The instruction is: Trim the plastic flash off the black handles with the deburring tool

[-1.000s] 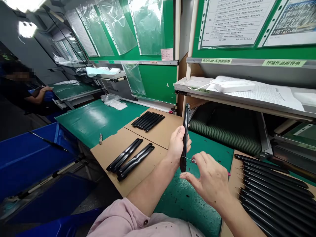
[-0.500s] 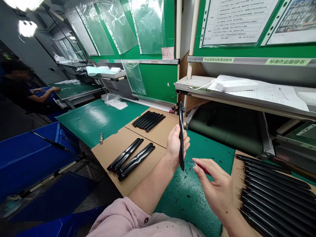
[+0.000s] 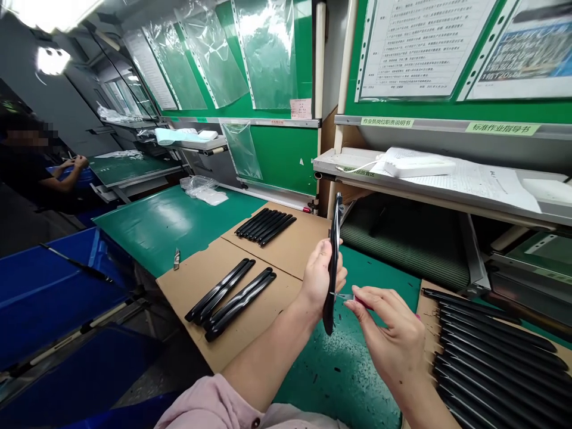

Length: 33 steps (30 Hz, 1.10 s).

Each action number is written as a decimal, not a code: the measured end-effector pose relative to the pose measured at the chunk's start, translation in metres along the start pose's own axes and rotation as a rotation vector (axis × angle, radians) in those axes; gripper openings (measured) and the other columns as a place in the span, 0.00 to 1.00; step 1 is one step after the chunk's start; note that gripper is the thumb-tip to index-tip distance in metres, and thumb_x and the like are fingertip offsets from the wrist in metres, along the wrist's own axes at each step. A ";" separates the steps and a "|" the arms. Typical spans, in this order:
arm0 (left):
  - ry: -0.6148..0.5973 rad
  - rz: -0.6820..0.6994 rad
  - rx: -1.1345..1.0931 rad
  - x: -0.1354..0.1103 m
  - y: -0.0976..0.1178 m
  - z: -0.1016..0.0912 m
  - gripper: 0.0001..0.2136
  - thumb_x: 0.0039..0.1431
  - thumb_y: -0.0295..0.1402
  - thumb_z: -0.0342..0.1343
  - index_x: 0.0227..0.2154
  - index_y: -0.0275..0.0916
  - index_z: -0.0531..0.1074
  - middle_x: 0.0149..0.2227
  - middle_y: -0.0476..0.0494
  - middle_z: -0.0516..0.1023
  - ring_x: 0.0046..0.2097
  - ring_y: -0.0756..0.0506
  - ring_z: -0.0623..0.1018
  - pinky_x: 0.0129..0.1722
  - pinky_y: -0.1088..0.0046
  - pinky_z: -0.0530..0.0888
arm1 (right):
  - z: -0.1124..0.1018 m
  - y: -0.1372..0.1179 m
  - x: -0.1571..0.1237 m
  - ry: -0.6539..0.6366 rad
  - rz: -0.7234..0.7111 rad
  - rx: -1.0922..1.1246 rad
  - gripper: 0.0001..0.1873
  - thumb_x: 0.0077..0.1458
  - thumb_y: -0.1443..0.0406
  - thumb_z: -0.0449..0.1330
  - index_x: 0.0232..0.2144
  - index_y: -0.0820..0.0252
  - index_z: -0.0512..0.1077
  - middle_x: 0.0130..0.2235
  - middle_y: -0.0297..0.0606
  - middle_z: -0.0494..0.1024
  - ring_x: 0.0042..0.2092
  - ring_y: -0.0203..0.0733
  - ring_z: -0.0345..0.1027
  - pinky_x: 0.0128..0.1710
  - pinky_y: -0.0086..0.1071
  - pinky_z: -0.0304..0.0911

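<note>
My left hand (image 3: 319,279) grips a black plastic bar (image 3: 333,268) upright, its long axis close to vertical. My right hand (image 3: 393,339) pinches a small blade (image 3: 342,296), the tip at the bar's edge. Just right of that hand lie rows of black bars (image 3: 491,351); left of my left hand, more bars (image 3: 230,301) sit on cardboard (image 3: 272,316). Green worktop (image 3: 344,369) lies open below both hands; a shelf (image 3: 429,179) runs above, ahead.
</note>
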<state>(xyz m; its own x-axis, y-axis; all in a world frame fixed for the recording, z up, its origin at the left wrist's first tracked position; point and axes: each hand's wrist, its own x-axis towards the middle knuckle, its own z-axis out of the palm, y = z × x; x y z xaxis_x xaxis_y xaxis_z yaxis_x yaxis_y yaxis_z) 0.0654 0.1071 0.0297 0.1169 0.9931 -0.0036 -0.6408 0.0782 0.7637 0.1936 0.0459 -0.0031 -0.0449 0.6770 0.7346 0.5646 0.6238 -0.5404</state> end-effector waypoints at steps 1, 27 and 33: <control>-0.013 -0.007 0.007 -0.002 -0.001 0.001 0.12 0.67 0.43 0.46 0.41 0.40 0.65 0.18 0.60 0.53 0.14 0.57 0.50 0.12 0.82 0.49 | 0.001 0.002 0.005 0.024 -0.004 -0.003 0.09 0.57 0.69 0.64 0.42 0.56 0.77 0.37 0.35 0.77 0.39 0.39 0.69 0.38 0.33 0.67; -0.379 -0.176 0.244 -0.038 -0.014 -0.002 0.15 0.66 0.47 0.47 0.45 0.41 0.62 0.19 0.60 0.53 0.16 0.56 0.49 0.16 0.80 0.51 | -0.018 0.024 0.072 0.208 0.568 0.374 0.23 0.47 0.49 0.69 0.23 0.59 0.65 0.19 0.24 0.56 0.20 0.29 0.46 0.17 0.26 0.44; -0.373 -0.194 0.200 -0.040 -0.013 -0.010 0.15 0.66 0.46 0.46 0.44 0.40 0.63 0.19 0.59 0.53 0.16 0.57 0.48 0.16 0.80 0.50 | -0.027 0.042 0.080 0.291 0.549 0.433 0.27 0.60 0.43 0.53 0.34 0.61 0.73 0.23 0.30 0.63 0.22 0.32 0.51 0.19 0.27 0.50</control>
<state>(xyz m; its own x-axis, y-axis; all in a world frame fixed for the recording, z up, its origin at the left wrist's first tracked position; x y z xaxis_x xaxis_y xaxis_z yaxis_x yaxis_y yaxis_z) 0.0617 0.0676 0.0134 0.5085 0.8599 0.0458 -0.4259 0.2049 0.8813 0.2361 0.1159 0.0438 0.4024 0.8417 0.3600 0.0663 0.3654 -0.9285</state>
